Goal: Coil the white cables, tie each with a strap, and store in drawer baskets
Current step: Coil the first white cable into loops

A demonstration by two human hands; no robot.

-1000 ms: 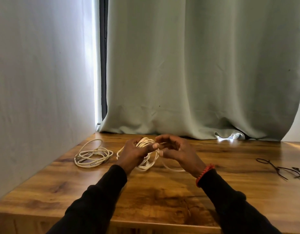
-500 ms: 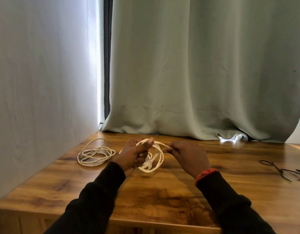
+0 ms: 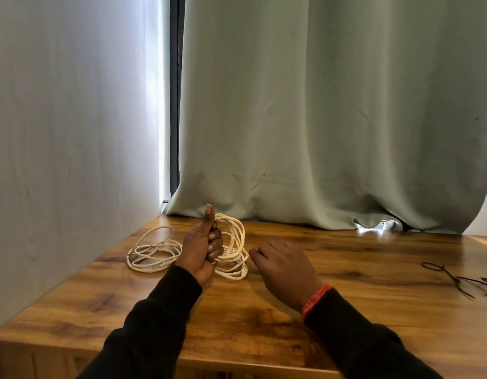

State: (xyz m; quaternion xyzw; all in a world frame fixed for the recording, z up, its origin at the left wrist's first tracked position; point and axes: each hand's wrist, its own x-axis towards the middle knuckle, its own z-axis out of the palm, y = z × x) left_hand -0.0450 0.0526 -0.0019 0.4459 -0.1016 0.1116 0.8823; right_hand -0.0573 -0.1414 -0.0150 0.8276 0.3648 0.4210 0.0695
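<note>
My left hand [image 3: 202, 248] grips a coil of white cable [image 3: 235, 246] upright above the wooden table [image 3: 264, 318], fingers curled round the loops and thumb pointing up. The coil's lower loops hang down to the table surface. My right hand [image 3: 284, 265] hovers just to the right of the coil with fingers loosely curled; its fingertips are close to the loops and I cannot tell whether they touch the cable. A second white cable [image 3: 152, 253] lies loosely looped on the table to the left of my left hand.
Several thin black straps [image 3: 461, 280] lie at the table's right edge. A grey wall runs along the left side and a pale green curtain [image 3: 319, 132] hangs behind the table. No drawer or basket is in view.
My right hand has let go of the cable end and dropped back to the right. My left hand turned the coil upright, thumb raised.
</note>
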